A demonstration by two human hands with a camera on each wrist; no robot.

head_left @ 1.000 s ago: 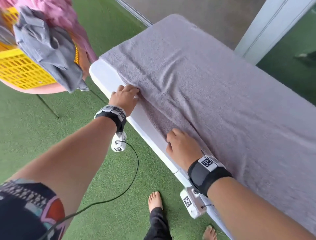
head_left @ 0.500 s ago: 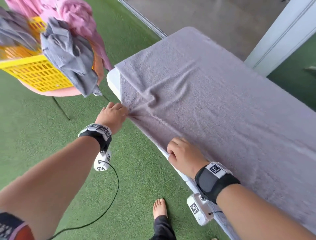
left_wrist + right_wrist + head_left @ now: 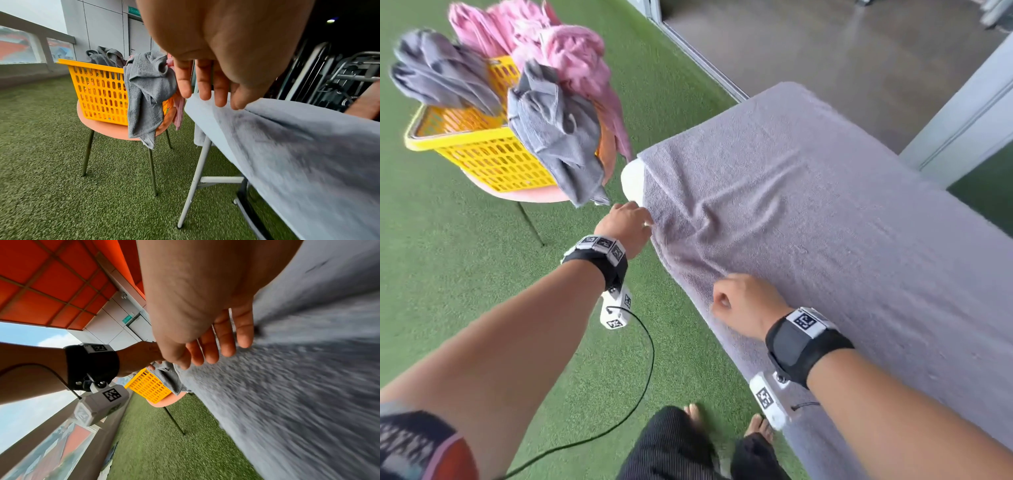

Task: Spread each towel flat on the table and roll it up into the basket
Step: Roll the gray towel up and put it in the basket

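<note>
**Both hands at the near edge of the lilac towel**

A large lilac-grey towel [image 3: 842, 219] lies spread over the white folding table [image 3: 632, 178], covering nearly all of it; only the table's rounded near-left corner shows bare. The towel's near edge hangs down over the table's long side, and creases fan out across the cloth from the spot where the hands work.

The left hand [image 3: 625, 224] is at the towel's hanging edge close to that bare corner. From the left wrist view its fingers [image 3: 204, 81] point downward, fairly straight, with the fingertips meeting the cloth where a fold gathers; whether the thumb pinches the fabric there I cannot tell. The right hand [image 3: 744, 305] sits further along the same edge, knuckles up, fingers curled in the head view. The right wrist view shows its fingers [image 3: 224, 339] bent down against the blurred cloth, but a true grip is not clear.

To the left of the table, a yellow perforated basket [image 3: 482, 154] rests on a round pink-orange chair [image 3: 115, 128] with thin metal legs. Grey towels [image 3: 558, 137] and pink towels [image 3: 571, 61] are heaped in it, unrolled, one grey towel drooping over the basket's front wall and past the seat. Green artificial turf [image 3: 448, 257] covers the floor, and the person's bare feet stand just beside the table.
</note>
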